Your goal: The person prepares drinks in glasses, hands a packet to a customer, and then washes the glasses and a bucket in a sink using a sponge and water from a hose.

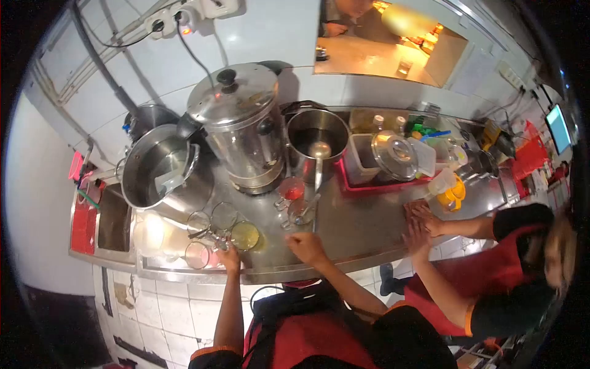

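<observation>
My left hand (pixel 228 257) is closed at the handles of a cluster of glass mugs near the counter's front edge. In this cluster are a mug with yellow-green contents (pixel 245 235), a mug with pink contents (pixel 197 254) and a clear mug (pixel 224 215). My right hand (pixel 306 249) hovers over the counter edge with curled fingers; anything inside it is hidden. Just beyond it stand a mug of red liquid (pixel 291 189) and a clear glass mug (pixel 299 212). A ladle (pixel 319 161) leans out of a steel pot (pixel 297 149) of dark liquid.
A tall steel urn (pixel 236 132) and a large pot (pixel 149 178) stand behind the mugs. At right are a red tray (pixel 369 187) with containers and a yellow jug (pixel 453 195). A co-worker's hands (pixel 423 224) press a brown cloth (pixel 413 210) on the counter (pixel 362 227).
</observation>
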A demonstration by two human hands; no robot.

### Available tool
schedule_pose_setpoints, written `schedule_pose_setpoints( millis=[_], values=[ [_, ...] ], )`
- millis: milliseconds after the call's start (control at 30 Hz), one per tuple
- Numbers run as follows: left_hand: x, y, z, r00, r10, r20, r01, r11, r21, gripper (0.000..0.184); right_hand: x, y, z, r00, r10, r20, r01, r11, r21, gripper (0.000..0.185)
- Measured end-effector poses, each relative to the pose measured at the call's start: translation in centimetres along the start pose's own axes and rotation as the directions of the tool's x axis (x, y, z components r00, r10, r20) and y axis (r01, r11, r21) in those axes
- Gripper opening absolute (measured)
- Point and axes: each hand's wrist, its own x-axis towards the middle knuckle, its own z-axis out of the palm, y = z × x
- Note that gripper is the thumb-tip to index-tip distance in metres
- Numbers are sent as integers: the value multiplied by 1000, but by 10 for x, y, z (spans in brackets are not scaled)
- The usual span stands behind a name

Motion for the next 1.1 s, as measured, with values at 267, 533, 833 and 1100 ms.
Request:
schedule_pose_setpoints(
  millis=[267,533,833,1100],
  values=[
    [4,-24,8,998,26,-51,-30,995,-93,36,49,11,-56,798,11,-603,20,999,46,30],
    [0,21,-10,990,-122,74,131,983,-126,32,33,-43,-84,875,-339,-346,304,940,-153,21],
    [1,7,-3,999,29,22,-27,994,-103,29,40,-188,-21,883,-438,-170,469,806,362,14],
    [-2,-20,-13,972,-48,230,42,999,32,23,85,-168,75,815,-554,169,484,812,327,22]
  ],
)
